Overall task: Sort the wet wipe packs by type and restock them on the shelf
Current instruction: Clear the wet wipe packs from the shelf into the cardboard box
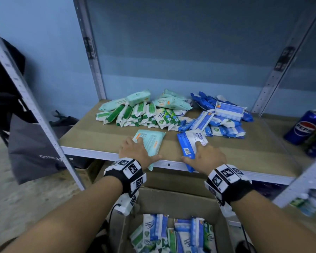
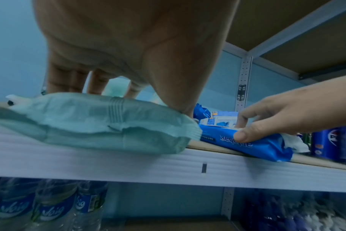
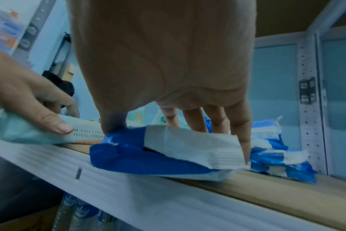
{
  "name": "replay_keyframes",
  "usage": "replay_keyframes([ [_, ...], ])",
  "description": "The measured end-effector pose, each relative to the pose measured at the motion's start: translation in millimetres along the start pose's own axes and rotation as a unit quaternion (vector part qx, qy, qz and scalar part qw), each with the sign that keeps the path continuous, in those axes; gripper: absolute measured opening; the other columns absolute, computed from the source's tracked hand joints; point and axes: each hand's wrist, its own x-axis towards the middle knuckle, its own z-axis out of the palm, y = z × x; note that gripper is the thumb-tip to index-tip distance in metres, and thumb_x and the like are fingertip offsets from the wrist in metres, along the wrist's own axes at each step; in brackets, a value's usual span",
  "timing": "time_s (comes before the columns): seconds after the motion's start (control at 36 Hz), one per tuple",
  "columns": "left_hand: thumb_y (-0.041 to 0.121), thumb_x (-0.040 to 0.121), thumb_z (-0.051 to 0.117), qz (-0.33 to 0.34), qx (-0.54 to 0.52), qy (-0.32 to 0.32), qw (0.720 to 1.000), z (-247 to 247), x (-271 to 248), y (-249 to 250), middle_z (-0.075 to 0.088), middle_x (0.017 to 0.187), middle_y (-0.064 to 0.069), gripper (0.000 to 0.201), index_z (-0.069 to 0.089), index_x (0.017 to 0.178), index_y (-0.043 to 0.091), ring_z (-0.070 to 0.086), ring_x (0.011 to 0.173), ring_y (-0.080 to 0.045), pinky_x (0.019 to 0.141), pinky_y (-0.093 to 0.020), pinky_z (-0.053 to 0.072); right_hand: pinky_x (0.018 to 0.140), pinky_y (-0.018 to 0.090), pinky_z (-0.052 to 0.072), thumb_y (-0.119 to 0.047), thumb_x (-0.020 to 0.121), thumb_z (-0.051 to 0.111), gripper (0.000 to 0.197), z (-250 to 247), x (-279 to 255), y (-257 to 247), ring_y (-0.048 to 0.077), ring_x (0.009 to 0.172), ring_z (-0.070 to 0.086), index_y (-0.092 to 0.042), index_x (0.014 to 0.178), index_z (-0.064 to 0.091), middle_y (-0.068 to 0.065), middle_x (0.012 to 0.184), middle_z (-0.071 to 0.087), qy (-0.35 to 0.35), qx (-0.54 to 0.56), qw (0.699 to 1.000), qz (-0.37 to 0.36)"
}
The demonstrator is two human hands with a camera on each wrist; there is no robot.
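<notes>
Below the hands, an open cardboard box (image 1: 181, 201) holds upright blue and green wet wipe packs (image 1: 171, 234). The left hand (image 1: 135, 152) grips a pale mint wipe pack (image 1: 151, 141) at the shelf's (image 1: 102, 132) front edge, fingers on top and thumb along its near side, the pack's near end hanging over the metal lip. Just to its right, the right hand (image 1: 204, 156) holds a blue and white wipe pack (image 1: 190, 143) the same way, thumb on the near edge, fingers spread over the top; this pack also overhangs the lip. The two packs lie apart. Beyond the left hand sits a heap of green and mint packs (image 1: 144, 110); beyond the right hand, a heap of blue packs (image 1: 223, 117). Far right of the right hand stands a Pepsi can (image 1: 303, 126). Under the shelf, the left wrist view shows water bottles (image 2: 49, 206).
</notes>
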Motion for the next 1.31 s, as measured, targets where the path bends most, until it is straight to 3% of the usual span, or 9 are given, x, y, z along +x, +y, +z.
replay_keyframes([
  [0.11, 0.098, 0.061, 0.034, -0.034, -0.013, -0.014, 0.999, 4, 1, 3, 0.045, 0.129, -0.019, 0.116, 0.014, 0.152, 0.029, 0.046, 0.117, -0.033, 0.099, -0.04, 0.039, 0.088, 0.043, 0.05, -0.08, 0.075, 0.047, 0.08, 8, 4, 7, 0.035, 0.115, 0.051, -0.026, 0.132, 0.033, 0.013, 0.131, 0.046, -0.013, 0.018, 1.0, 0.0],
  [0.22, 0.095, 0.066, 0.033, -0.005, -0.008, 0.005, 1.0, 7, 0, -2, 0.049, 0.125, -0.019, 0.114, 0.013, 0.153, 0.024, 0.048, 0.113, -0.032, 0.095, -0.038, 0.038, 0.088, 0.04, 0.046, -0.073, 0.074, 0.054, 0.077, 13, 2, 5, 0.037, 0.114, 0.051, -0.025, 0.131, 0.032, 0.015, 0.132, 0.043, -0.007, 0.028, 1.0, -0.005],
  [0.39, 0.081, 0.071, 0.058, 0.06, -0.098, 0.036, 0.993, 17, -10, -24, 0.047, 0.121, -0.014, 0.098, 0.027, 0.147, 0.027, 0.047, 0.111, -0.032, 0.094, -0.039, 0.041, 0.084, 0.04, 0.043, -0.062, 0.075, 0.061, 0.066, 19, -13, 10, 0.035, 0.104, 0.052, -0.026, 0.124, 0.035, 0.01, 0.122, 0.049, 0.021, 0.049, 0.998, -0.035],
  [0.56, 0.065, 0.058, 0.08, 0.115, -0.219, 0.087, 0.965, 45, -35, -46, 0.048, 0.119, -0.008, 0.098, 0.036, 0.138, 0.029, 0.046, 0.114, -0.029, 0.095, -0.04, 0.045, 0.077, 0.037, 0.042, -0.051, 0.07, 0.07, 0.072, 32, -49, 21, 0.033, 0.101, 0.048, -0.024, 0.127, 0.035, 0.006, 0.132, 0.043, 0.068, 0.098, 0.991, -0.061],
  [0.69, 0.057, 0.056, 0.085, 0.157, -0.247, 0.123, 0.948, 77, -63, -56, 0.048, 0.125, -0.005, 0.097, 0.039, 0.135, 0.026, 0.046, 0.112, -0.025, 0.094, -0.039, 0.044, 0.076, 0.036, 0.042, -0.042, 0.058, 0.079, 0.083, 56, -81, 28, 0.028, 0.104, 0.042, -0.024, 0.125, 0.034, 0.006, 0.125, 0.04, 0.099, 0.169, 0.979, -0.065],
  [0.81, 0.05, 0.057, 0.088, 0.185, -0.283, 0.122, 0.933, 101, -81, -60, 0.046, 0.127, -0.003, 0.093, 0.042, 0.134, 0.025, 0.044, 0.113, -0.022, 0.096, -0.04, 0.044, 0.079, 0.035, 0.04, -0.037, 0.061, 0.08, 0.084, 83, -104, 37, 0.025, 0.106, 0.04, -0.023, 0.13, 0.034, 0.002, 0.124, 0.042, 0.09, 0.229, 0.967, -0.063],
  [0.94, 0.045, 0.058, 0.089, 0.201, -0.286, 0.121, 0.929, 124, -95, -59, 0.045, 0.119, -0.001, 0.09, 0.043, 0.132, 0.024, 0.045, 0.108, -0.02, 0.089, -0.035, 0.044, 0.077, 0.031, 0.034, -0.032, 0.063, 0.079, 0.077, 110, -121, 49, 0.022, 0.101, 0.042, -0.023, 0.127, 0.038, 0.001, 0.119, 0.044, 0.102, 0.263, 0.957, -0.063],
  [1.19, 0.053, 0.063, 0.084, 0.201, -0.23, 0.015, 0.952, 170, -106, -53, 0.045, 0.116, 0.002, 0.083, 0.038, 0.13, 0.033, 0.048, 0.101, -0.02, 0.077, -0.035, 0.046, 0.072, 0.029, 0.036, -0.035, 0.069, 0.077, 0.065, 143, -136, 63, 0.021, 0.099, 0.048, -0.027, 0.12, 0.038, -0.002, 0.114, 0.046, 0.029, 0.246, 0.966, -0.073],
  [1.31, 0.058, 0.062, 0.082, 0.169, -0.178, -0.075, 0.966, 198, -104, -46, 0.046, 0.126, 0.0, 0.086, 0.036, 0.13, 0.032, 0.047, 0.11, -0.022, 0.084, -0.035, 0.045, 0.069, 0.031, 0.042, -0.037, 0.075, 0.077, 0.064, 162, -135, 65, 0.02, 0.087, 0.054, -0.028, 0.122, 0.034, -0.002, 0.106, 0.046, -0.089, 0.241, 0.966, -0.023],
])
